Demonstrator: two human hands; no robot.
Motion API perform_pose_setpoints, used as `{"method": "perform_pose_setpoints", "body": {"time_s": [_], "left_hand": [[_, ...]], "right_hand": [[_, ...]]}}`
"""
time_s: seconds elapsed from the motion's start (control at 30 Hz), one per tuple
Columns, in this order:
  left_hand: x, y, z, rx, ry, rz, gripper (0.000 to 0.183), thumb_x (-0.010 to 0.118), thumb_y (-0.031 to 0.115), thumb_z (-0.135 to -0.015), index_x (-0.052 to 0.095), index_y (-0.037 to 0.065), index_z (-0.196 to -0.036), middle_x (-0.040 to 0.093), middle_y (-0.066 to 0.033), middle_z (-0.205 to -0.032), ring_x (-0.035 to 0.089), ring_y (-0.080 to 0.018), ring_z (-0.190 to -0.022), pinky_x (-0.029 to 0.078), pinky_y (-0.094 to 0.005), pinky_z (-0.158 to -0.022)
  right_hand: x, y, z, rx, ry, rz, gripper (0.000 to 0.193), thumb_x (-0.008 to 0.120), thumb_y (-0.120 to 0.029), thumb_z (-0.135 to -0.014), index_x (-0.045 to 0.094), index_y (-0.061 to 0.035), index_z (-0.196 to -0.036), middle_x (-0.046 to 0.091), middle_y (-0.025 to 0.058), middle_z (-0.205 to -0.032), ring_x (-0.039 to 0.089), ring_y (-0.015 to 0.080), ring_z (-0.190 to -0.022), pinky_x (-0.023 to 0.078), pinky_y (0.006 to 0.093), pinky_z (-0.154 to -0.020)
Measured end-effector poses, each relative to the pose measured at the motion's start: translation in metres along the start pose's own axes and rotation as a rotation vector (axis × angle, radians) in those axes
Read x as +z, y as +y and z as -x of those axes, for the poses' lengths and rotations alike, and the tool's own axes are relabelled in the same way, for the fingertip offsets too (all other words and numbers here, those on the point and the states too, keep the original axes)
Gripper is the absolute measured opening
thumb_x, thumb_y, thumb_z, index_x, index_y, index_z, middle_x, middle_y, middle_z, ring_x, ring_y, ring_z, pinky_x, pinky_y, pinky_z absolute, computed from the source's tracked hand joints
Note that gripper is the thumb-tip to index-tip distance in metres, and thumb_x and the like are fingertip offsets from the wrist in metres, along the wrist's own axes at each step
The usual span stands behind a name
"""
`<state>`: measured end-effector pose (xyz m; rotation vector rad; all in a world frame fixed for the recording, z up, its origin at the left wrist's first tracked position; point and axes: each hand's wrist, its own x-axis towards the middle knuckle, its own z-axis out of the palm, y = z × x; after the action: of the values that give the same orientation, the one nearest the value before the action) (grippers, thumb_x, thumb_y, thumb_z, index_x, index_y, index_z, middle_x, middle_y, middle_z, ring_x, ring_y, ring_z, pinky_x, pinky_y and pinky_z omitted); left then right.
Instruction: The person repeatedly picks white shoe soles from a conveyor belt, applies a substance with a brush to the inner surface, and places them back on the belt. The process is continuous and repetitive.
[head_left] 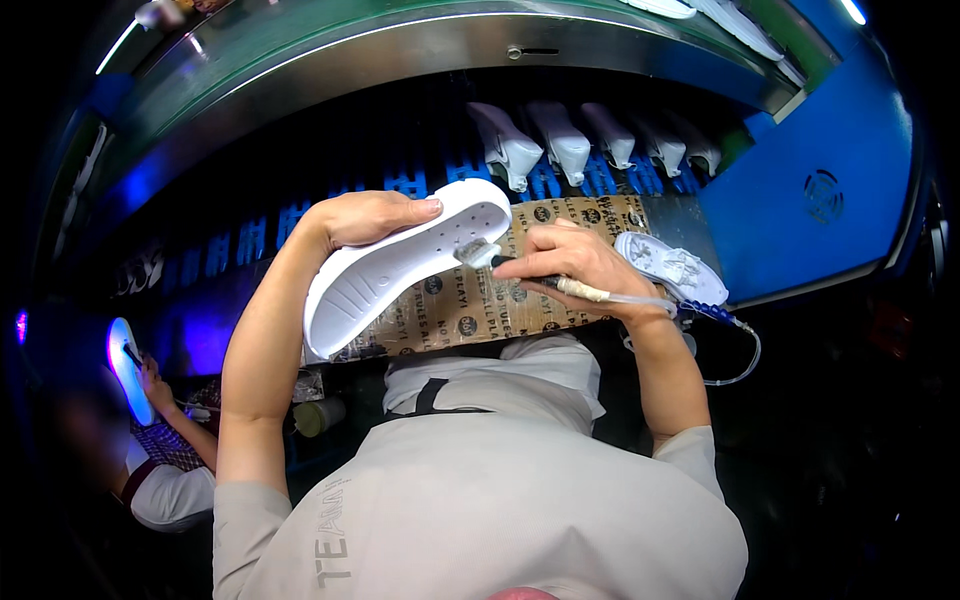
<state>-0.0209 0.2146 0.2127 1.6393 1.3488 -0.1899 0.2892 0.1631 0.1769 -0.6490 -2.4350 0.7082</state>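
My left hand (375, 217) grips the far edge of a white shoe sole (350, 300), thumb on its rim. The sole is tilted with its hollow inner face toward me, showing small holes at the far end and ridges at the near end. In my right hand (582, 262) is a brush (478, 252) with a clear tube (630, 298) running from its handle. Its bristles are at the sole's inner face, near the right edge of the holed end. My right fingers wrap round the dark handle.
Brown printed paper (470, 310) covers the bench edge. A white shoe upper (672, 268) lies right of my right hand. Beyond, several white uppers on lasts (568, 150) stand on blue racks under a metal ledge (420, 65). At left, a co-worker's hand (155, 385) holds another sole (128, 370).
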Motion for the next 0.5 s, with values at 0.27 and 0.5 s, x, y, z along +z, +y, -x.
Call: {"method": "perform_pose_setpoints", "body": {"time_s": [0.27, 0.5], "left_hand": [[0.004, -0.012, 0.005, -0.025, 0.043, 0.076, 0.084, 0.053, 0.075, -0.092, 0.071, 0.001, -0.127, 0.069, -0.03, -0.119, 0.071, -0.0375, -0.108, 0.057, -0.0405, -0.089], [-0.028, 0.002, 0.033, 0.527, 0.268, 0.736, 0.073, 0.044, 0.06, -0.104, 0.06, -0.003, -0.136, 0.069, -0.0275, -0.12, 0.072, -0.0341, -0.101, 0.061, -0.0415, -0.086]], "right_hand": [[-0.007, -0.005, -0.004, -0.068, -0.02, 0.187, 0.023, 0.081, -0.017, -0.084, 0.079, -0.0143, -0.106, 0.063, 0.0012, -0.075, 0.06, 0.0182, -0.074, 0.044, 0.0342, -0.073], [-0.01, -0.01, 0.029, 0.107, 0.302, -0.265, 0.029, 0.077, -0.008, -0.081, 0.078, -0.0057, -0.11, 0.069, 0.0088, -0.082, 0.06, 0.0217, -0.073, 0.047, 0.0326, -0.067]]}}
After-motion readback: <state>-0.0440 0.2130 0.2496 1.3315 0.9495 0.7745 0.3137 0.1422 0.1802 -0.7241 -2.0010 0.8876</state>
